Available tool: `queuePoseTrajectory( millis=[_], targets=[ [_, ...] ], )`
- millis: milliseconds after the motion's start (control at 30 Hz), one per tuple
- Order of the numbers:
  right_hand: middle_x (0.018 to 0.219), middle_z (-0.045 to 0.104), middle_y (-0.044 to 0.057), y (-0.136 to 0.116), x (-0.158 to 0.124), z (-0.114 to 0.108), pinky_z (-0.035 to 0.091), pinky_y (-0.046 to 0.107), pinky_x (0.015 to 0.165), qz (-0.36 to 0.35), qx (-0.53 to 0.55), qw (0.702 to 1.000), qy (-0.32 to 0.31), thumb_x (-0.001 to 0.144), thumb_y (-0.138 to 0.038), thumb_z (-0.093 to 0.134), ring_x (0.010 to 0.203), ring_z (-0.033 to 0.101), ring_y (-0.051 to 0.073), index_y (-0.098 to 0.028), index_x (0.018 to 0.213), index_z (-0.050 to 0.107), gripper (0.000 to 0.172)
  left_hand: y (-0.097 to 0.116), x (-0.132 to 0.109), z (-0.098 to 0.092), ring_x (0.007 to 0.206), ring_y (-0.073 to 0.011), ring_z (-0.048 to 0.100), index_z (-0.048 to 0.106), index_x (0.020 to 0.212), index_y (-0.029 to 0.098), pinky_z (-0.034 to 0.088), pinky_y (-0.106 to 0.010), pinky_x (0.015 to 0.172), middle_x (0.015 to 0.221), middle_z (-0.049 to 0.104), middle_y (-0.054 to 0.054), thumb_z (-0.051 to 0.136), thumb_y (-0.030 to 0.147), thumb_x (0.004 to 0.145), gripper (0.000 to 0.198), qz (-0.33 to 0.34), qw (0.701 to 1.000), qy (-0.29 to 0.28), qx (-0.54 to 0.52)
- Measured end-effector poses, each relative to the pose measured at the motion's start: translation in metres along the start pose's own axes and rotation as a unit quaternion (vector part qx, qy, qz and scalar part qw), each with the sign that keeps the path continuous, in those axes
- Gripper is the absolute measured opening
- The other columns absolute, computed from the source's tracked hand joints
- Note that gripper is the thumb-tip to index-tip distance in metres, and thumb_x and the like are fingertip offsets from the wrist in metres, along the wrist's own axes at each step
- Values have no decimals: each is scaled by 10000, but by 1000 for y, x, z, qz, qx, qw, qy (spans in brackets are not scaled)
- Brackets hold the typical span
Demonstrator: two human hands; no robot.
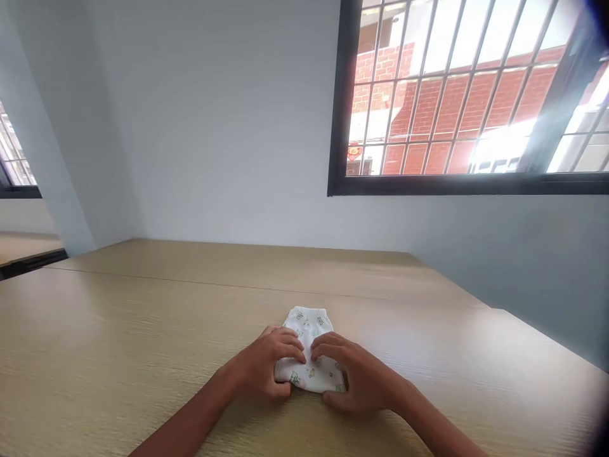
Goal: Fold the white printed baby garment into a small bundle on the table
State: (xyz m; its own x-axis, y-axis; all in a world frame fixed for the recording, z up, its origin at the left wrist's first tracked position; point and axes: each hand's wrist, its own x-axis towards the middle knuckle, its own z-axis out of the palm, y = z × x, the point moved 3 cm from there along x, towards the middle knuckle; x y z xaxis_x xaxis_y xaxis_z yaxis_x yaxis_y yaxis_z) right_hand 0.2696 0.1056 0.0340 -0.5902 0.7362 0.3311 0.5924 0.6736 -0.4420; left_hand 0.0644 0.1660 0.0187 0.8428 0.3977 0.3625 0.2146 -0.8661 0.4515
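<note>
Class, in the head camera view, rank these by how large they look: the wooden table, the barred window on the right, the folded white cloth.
1. wooden table
2. barred window, cut off by the frame, so unsure
3. folded white cloth, smallest, partly under both hands
</note>
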Motion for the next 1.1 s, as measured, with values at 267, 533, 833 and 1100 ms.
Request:
queuePoseTrajectory(
  millis=[267,533,833,1100],
  targets=[
    [1004,559,69,0,-1,-1,423,340,795,17,-32,999,-12,546,-178,569,870,518,262,-180,1099,574,552,-3,-1,-5,787,-162,566,698,1002,206,409,-247,732,905,659,1,579,173,788,247,-40,995,59,-64],
    [768,540,29,23,5,-3,355,271,594,96,138,982,84,921,-352,481,681,475,192,-147,879,600,241,-19,5,-1,649,-128,453,650,851,104,329,-214,561,725,544,-20,537,528,921,444,-116,946,137,-271],
    [925,594,76,41,7,-2,446,261,593,177,235,946,133,921,-484,491,775,558,211,-118,906,576,376,-23,4,3,835,-198,613,575,1103,99,495,-241,653,947,640,-101,706,425,830,446,-146,897,127,-397],
    [986,527,64,47,1,0,451,279,562,254,91,947,175,806,-410,477,704,574,193,-164,1210,533,477,-33,3,11,676,-142,622,490,1186,161,458,-196,515,1087,573,-87,764,388,759,557,-191,885,162,-392]
  ],
)
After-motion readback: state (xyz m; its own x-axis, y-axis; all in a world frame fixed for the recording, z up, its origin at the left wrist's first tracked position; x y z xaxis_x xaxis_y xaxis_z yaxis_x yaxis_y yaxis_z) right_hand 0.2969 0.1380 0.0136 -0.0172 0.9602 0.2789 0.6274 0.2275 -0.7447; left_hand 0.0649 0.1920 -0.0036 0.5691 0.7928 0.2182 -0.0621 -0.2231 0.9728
